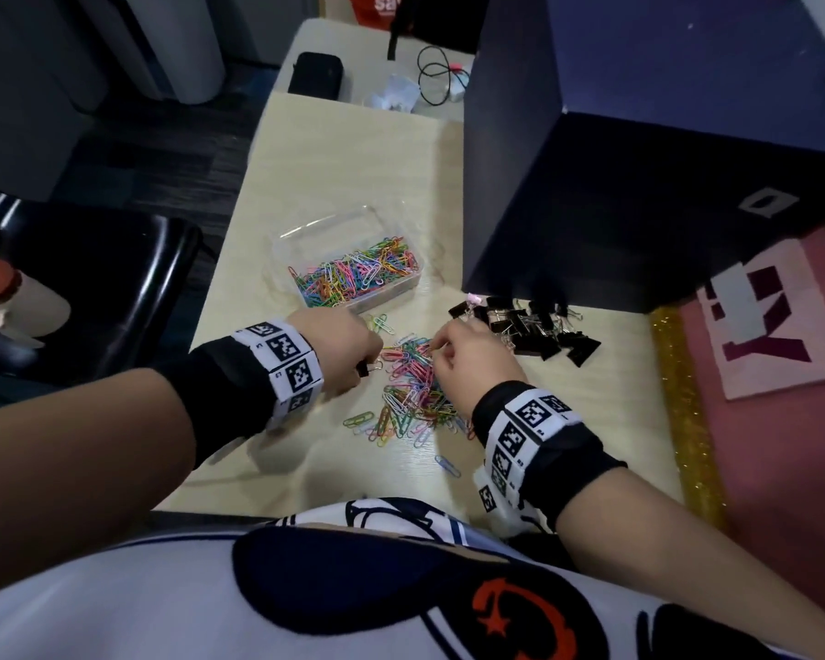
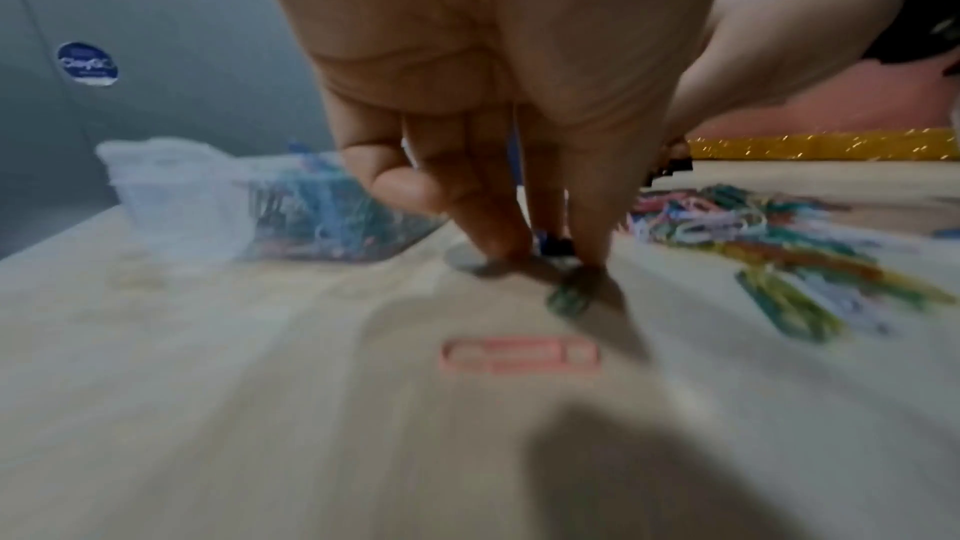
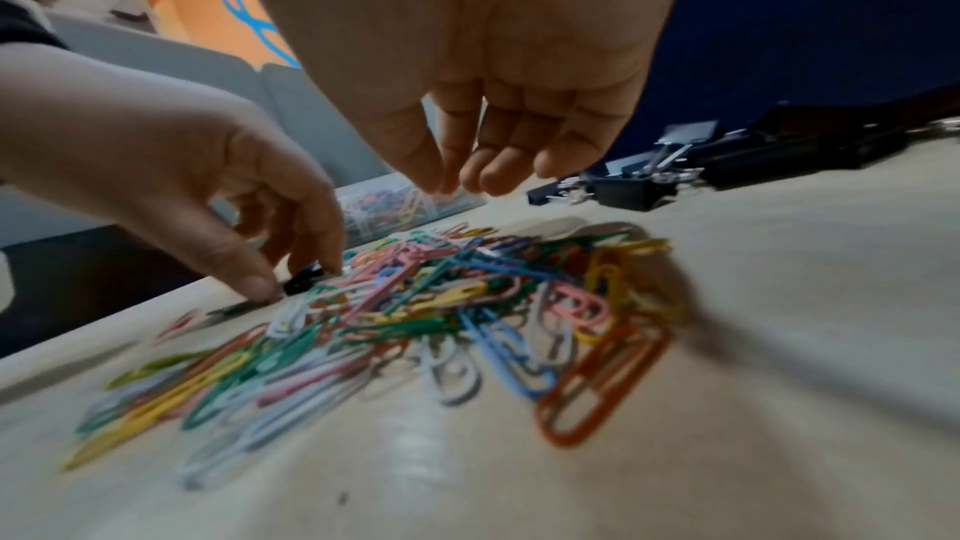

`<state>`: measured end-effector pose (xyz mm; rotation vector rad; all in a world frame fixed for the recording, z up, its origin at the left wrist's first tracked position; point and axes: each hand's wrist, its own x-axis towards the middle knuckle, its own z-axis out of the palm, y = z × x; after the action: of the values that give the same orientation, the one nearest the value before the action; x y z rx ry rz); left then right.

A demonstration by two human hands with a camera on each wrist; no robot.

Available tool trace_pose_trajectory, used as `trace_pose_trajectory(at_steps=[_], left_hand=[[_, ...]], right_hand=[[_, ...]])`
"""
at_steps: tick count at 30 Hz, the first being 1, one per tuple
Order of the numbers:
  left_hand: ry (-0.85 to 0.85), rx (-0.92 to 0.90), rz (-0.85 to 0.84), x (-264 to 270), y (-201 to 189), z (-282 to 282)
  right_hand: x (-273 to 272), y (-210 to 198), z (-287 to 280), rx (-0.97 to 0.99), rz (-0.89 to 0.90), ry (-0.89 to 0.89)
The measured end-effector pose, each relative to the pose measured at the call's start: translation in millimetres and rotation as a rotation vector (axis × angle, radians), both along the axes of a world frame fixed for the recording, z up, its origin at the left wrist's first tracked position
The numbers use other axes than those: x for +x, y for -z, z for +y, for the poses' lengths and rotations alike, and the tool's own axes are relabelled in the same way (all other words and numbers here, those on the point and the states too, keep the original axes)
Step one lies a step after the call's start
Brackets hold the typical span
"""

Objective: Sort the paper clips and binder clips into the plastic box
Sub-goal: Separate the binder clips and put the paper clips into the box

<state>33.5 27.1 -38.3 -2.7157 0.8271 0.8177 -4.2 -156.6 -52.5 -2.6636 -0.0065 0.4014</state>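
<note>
A clear plastic box holding many coloured paper clips stands mid-table. In front of it lies a loose pile of coloured paper clips. A heap of black binder clips sits to the pile's right. My left hand pinches a small black binder clip down on the table at the pile's left edge. My right hand hovers over the pile's far side, fingers loosely curled, thumb and forefinger nearly touching, with nothing seen between them.
A tall dark blue partition rises right behind the binder clips. A gold glitter strip edges the table on the right. A black chair stands left. Single paper clips lie near the front edge. A black pouch and cables lie far back.
</note>
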Motion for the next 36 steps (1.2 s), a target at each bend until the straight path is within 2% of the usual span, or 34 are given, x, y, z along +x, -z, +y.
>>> trace_pose_trajectory(at_steps=[4, 12, 16, 18, 22, 26, 29, 32, 34, 36], left_hand=[[-0.013, -0.067, -0.060, -6.6, 7.7, 4.7], [-0.114, -0.160, -0.054, -20.3, 8.5, 14.0], [-0.210, -0.304, -0.095, -21.1, 0.2, 27.5], [-0.278, -0.402, -0.136, -19.7, -6.7, 35.8], [-0.376, -0.563, -0.218, -12.8, -15.0, 45.8], [-0.344, -0.588, -0.214, -2.7, -16.4, 31.7], [-0.290, -0.596, -0.184, 3.9, -15.7, 5.6], [-0.252, -0.624, -0.166, 13.0, -13.1, -24.6], [-0.229, -0.593, -0.131, 18.8, -8.7, -39.0], [-0.183, -0.471, -0.089, 20.6, -2.4, -44.0]], right_hand=[[6.0, 2.9, 16.8, -0.056, -0.003, -0.136], [15.7, 5.8, 31.3, -0.232, 0.078, -0.272], [30.3, 4.5, 39.0, -0.154, 0.056, -0.305], [35.1, 7.7, 43.7, -0.107, 0.086, -0.376], [24.3, 20.9, 44.5, -0.136, 0.066, -0.556], [2.0, 15.0, 31.9, -0.083, 0.100, -0.618], [-4.4, 3.3, 19.7, -0.024, 0.073, -0.524], [-2.1, -3.5, 0.8, 0.003, 0.009, -0.212], [-1.7, -10.6, -11.3, -0.061, 0.075, -0.044], [-4.1, -16.4, -20.8, -0.144, 0.206, 0.040]])
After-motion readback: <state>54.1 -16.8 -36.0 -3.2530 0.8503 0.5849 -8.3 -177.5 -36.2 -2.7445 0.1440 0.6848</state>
